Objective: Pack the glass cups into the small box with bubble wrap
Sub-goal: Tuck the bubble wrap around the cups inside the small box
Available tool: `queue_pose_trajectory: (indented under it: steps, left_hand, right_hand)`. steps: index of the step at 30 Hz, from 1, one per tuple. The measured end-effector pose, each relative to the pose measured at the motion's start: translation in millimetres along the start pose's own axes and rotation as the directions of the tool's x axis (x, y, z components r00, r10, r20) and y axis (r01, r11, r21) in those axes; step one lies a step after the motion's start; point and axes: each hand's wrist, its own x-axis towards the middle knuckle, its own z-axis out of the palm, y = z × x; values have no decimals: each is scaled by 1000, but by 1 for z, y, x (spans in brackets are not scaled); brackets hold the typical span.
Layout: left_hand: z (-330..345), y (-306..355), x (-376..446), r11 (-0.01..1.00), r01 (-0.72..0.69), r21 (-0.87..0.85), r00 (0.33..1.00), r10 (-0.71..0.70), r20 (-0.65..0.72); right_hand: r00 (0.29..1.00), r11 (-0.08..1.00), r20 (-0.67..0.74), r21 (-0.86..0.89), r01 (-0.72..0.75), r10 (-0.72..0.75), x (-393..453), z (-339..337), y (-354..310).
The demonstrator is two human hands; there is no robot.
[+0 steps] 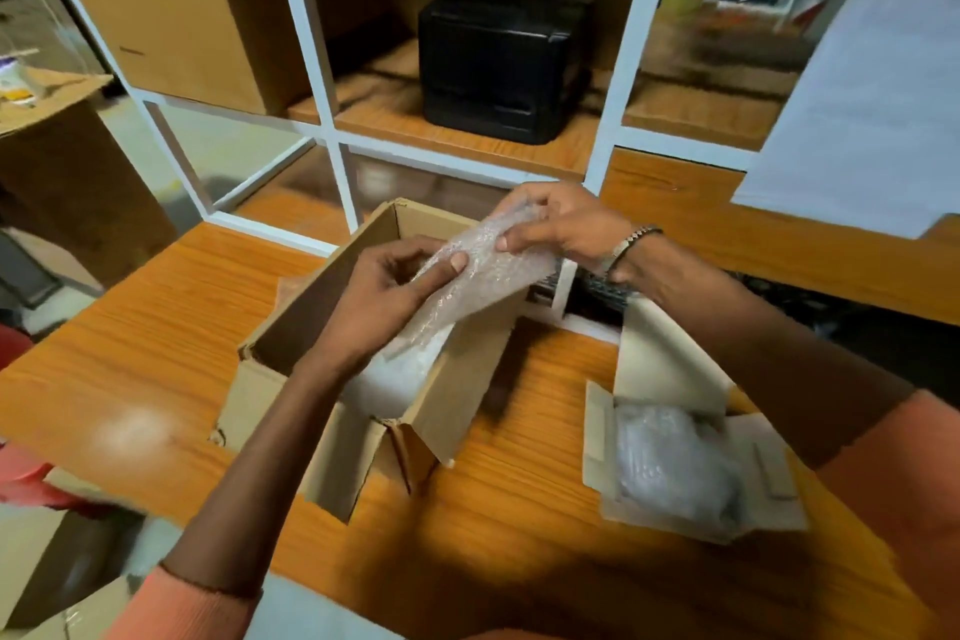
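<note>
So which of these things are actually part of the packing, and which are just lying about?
Part of the job:
bubble-wrapped bundle, held by left hand and right hand
open cardboard box
small box holding a wrapped item

Lying about:
black case
large carton

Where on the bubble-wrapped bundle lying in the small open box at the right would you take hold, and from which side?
Probably around the middle of the bubble-wrapped bundle, from above: the small box is open at the top and its walls and flaps block the sides. Both the left hand and the right hand are now busy with another wrapped piece.
</note>
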Motion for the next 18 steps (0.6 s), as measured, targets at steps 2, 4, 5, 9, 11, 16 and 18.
queue_pose_trajectory:
  steps: [2, 4, 5, 9, 11, 16, 18]
  left_hand:
    - [22, 14, 7, 998, 26, -56, 998, -23, 61]
    - [46, 18, 16, 998, 50, -41, 995, -46, 94]
    - [58, 17, 19, 998, 62, -23, 995, -60, 76]
    - [100, 5, 27, 972, 140, -188, 990, -136, 35]
    - [121, -6, 29, 962, 171, -213, 985, -170, 21]
    - [178, -45, 19, 792, 531, -302, 842, -450, 299]
    - [198, -57, 12, 783, 566, -256, 815, -488, 312]
  right_hand:
    - [996, 993, -85, 119, 2, 8, -16, -21, 11]
    - [984, 980, -174, 198, -4, 40, -32, -40, 22]
    - [973, 970, -220, 241, -14, 69, -41, -50, 29]
    - [890, 925, -409, 378, -35, 201, -83, -85, 76]
    - [833, 901, -477, 431, -59, 282, -108, -95, 98]
    - [681, 814, -560, 573, -91, 471, -166, -83, 139]
    - [585, 774, -602, 629, -73, 544, -176, -73, 161]
